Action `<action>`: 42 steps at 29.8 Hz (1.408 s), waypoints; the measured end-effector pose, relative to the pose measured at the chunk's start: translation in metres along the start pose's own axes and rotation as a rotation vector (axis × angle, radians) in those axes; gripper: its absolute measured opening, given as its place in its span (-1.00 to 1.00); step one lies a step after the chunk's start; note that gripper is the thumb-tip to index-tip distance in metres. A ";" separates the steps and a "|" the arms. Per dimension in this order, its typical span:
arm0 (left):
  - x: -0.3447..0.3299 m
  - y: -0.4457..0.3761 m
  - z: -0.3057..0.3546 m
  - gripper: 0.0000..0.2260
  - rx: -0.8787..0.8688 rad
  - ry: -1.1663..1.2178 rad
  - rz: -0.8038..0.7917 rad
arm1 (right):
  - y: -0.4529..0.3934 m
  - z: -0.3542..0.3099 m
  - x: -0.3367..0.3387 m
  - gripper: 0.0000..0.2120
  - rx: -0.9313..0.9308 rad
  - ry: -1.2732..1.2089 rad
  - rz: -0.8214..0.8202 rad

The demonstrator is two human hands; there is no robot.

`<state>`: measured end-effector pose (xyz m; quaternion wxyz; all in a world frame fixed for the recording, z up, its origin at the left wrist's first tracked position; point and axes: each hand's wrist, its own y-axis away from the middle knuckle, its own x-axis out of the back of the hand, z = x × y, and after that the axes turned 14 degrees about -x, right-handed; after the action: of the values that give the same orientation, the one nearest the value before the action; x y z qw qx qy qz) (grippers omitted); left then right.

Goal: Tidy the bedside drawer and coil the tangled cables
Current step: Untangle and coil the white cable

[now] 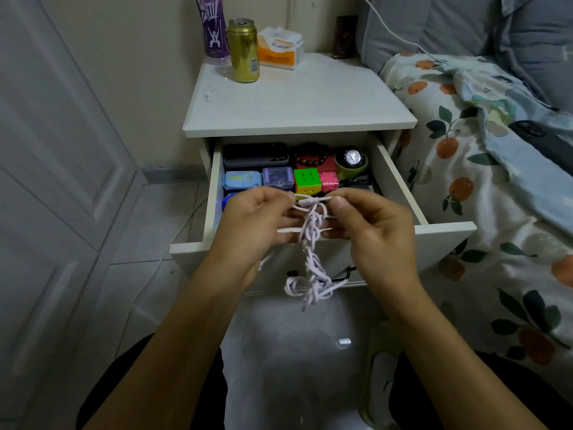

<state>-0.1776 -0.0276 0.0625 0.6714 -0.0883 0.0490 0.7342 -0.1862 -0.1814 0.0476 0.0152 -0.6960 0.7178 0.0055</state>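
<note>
step in hand: untangling, coiling not started. pale pink cable [311, 243] is held up at frame centre, in front of the open drawer [400, 187], not in it. it hangs as a knotted braid from the hands down to a loose clump at lower centre, over the drawer front

left hand [257, 218]: comes in from lower left, back of hand toward camera, fingers curled, fingertips [286, 197] pinching one end of the cable's top run. right hand [369, 221]: from lower right, mirror pose, thumb and index nipping the other end; looks like a plug end sits between the two pinches, too small to be sure. both hands are level and close together, with a short taut stretch of cable between them

drawer contents look sorted already: dark case upper left, bead bracelet [311, 156], clock [352, 158], green cube [307, 181], pink cube [328, 180], small boxes in the front row. so my read is the drawer half is mostly done and the cable is what's left

next move likely needs: find the free end, feed it back through the top loop, work down knot by knot. pull the two pinches apart gently, hard tension would tighten the lower knots. clump at the bottom is the worst part

bench top above holds a gold can [243, 51] and a tissue pack [279, 48], not involved
</note>
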 end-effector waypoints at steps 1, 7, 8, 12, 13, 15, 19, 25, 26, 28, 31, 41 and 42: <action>0.000 0.001 -0.001 -0.94 -0.066 -0.036 -0.001 | -0.001 -0.002 -0.002 -0.86 -0.117 -0.086 0.006; 0.006 0.002 0.000 -0.96 -0.045 0.104 -0.037 | -0.010 -0.005 -0.004 -0.89 -0.321 -0.215 0.031; 0.008 0.002 0.001 -0.96 -0.023 0.124 -0.041 | -0.010 -0.006 -0.004 -0.89 -0.308 -0.188 0.026; 0.006 0.003 -0.004 -0.93 -0.127 -0.083 -0.013 | -0.011 -0.006 -0.003 -0.85 -0.383 -0.078 -0.018; 0.004 0.004 -0.006 -0.94 -0.157 -0.148 0.003 | -0.011 -0.006 -0.002 -0.83 -0.401 -0.025 -0.029; 0.003 0.004 -0.009 -0.95 -0.194 -0.225 0.044 | -0.009 -0.005 0.000 -0.83 -0.414 0.049 -0.071; 0.006 0.005 -0.005 -0.94 -0.216 -0.218 0.043 | -0.004 -0.005 0.004 -0.87 -0.360 0.119 -0.160; 0.009 0.008 -0.003 -0.87 -0.223 -0.213 -0.148 | 0.000 -0.004 0.014 -0.87 -0.278 0.128 -0.157; 0.009 0.009 -0.002 -0.86 -0.253 -0.245 -0.182 | 0.000 -0.004 0.016 -0.87 -0.265 0.119 -0.153; 0.012 0.008 0.000 -0.87 -0.315 -0.314 -0.262 | 0.000 -0.004 0.019 -0.88 -0.229 0.111 -0.160; 0.015 0.010 0.005 -0.92 -0.340 -0.299 -0.364 | 0.003 -0.003 0.024 -0.90 -0.148 0.098 -0.187; 0.007 0.014 -0.001 -0.85 -0.178 -0.521 -0.516 | 0.027 0.006 0.035 -0.89 0.086 0.265 -0.144; 0.005 0.015 -0.002 -0.86 -0.197 -0.566 -0.516 | 0.029 0.008 0.038 -0.90 0.078 0.277 -0.138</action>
<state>-0.1930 -0.0241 0.0590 0.8091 0.0442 -0.2325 0.5378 -0.2166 -0.2178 0.0382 -0.0567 -0.7366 0.6633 -0.1195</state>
